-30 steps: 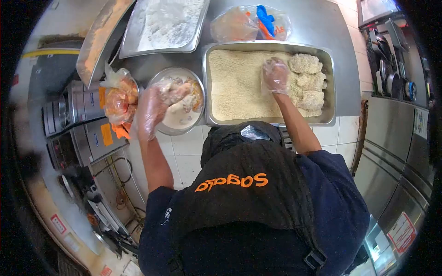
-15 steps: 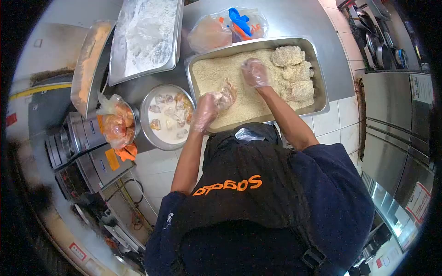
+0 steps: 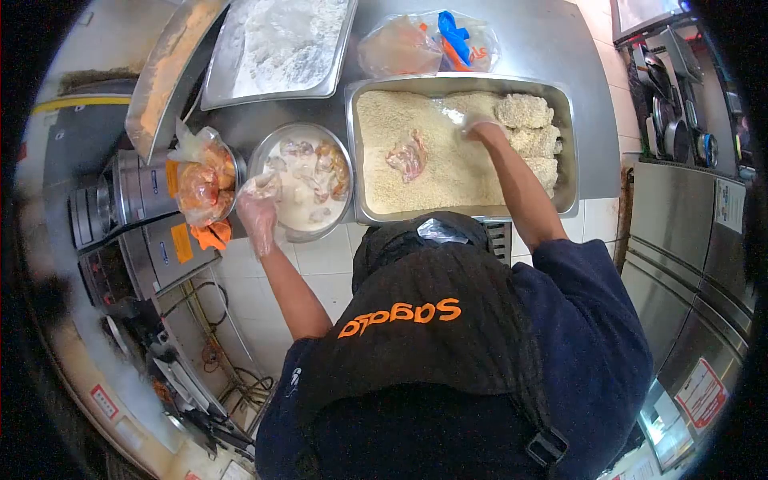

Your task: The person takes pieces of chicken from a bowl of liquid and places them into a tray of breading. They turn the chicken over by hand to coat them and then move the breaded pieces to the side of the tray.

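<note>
My left hand (image 3: 260, 208), in a clear plastic glove with coated fingertips, is at the left rim of a round metal bowl (image 3: 346, 216). Its fingers look loosely curved and apart, with nothing visible in them. Pieces of raw meat (image 3: 326, 180) lie in the bowl's milky liquid. My right hand (image 3: 478, 126), also gloved, is down in the breadcrumbs (image 3: 448, 176) of a deep metal tray (image 3: 573, 200); crumbs and blur hide its fingers. A raw meat piece (image 3: 408, 156) rests on the crumbs at left. Crumb-coated pieces (image 3: 525, 112) line the tray's right end.
A pan of white flour (image 3: 276, 48) stands behind the bowl, beside a container of orange powder (image 3: 172, 72). Plastic bags (image 3: 400, 48) lie behind the crumb tray. Left of the bowl is a bag of orange-coloured food (image 3: 204, 188). A steel refrigerator (image 3: 672, 216) stands at right.
My left hand has let go of the meat piece in the crumbs and moved left to the bowl's rim. My right hand has shifted deeper into the crumbs. The whole view has shifted slightly.
</note>
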Action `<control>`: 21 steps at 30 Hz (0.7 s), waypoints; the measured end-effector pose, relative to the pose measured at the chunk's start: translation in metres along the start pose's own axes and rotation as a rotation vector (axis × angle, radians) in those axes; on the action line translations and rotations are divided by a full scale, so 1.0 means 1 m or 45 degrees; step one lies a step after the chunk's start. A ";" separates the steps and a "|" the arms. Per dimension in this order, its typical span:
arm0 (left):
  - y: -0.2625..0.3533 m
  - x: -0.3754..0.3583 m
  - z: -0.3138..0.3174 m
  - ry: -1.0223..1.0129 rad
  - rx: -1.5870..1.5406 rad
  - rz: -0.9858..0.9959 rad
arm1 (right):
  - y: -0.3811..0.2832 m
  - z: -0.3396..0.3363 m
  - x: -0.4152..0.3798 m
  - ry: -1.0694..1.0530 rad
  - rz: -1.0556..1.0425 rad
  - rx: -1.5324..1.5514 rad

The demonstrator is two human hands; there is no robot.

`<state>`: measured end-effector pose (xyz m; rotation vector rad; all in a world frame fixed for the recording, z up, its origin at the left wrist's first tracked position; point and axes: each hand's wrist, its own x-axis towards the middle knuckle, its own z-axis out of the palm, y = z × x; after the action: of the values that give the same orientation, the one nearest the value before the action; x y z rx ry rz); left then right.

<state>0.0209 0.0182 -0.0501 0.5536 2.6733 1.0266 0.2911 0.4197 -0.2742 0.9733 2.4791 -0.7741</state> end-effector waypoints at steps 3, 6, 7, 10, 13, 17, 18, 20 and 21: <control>-0.029 -0.004 0.008 -0.068 0.393 -0.175 | 0.054 0.038 -0.026 -0.186 0.180 0.553; -0.137 0.010 0.048 -0.409 0.594 -0.100 | 0.065 0.066 -0.054 -0.370 0.144 0.667; -0.145 0.008 0.059 -0.417 0.589 -0.103 | 0.051 0.063 -0.068 -0.516 0.043 0.254; -0.145 0.005 0.087 -0.653 0.649 0.081 | -0.028 0.009 -0.119 -0.567 0.602 0.991; -0.092 0.001 0.086 -0.905 0.465 0.009 | -0.057 -0.002 -0.143 -0.523 0.537 1.309; -0.115 0.009 0.104 -0.976 0.610 0.145 | -0.109 -0.055 -0.163 -0.424 0.424 1.509; -0.133 0.011 0.115 -0.950 0.745 0.160 | -0.111 -0.059 -0.161 -0.433 0.425 1.503; -0.136 0.011 0.116 -0.919 0.885 0.180 | -0.112 -0.067 -0.141 -0.367 0.346 1.182; -0.119 0.011 0.112 -0.923 0.881 0.012 | -0.095 -0.038 -0.119 -0.039 0.000 1.082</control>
<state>0.0166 0.0077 -0.2134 0.8502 2.2654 -0.1563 0.3014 0.3242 -0.1500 1.1832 2.1013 -1.8940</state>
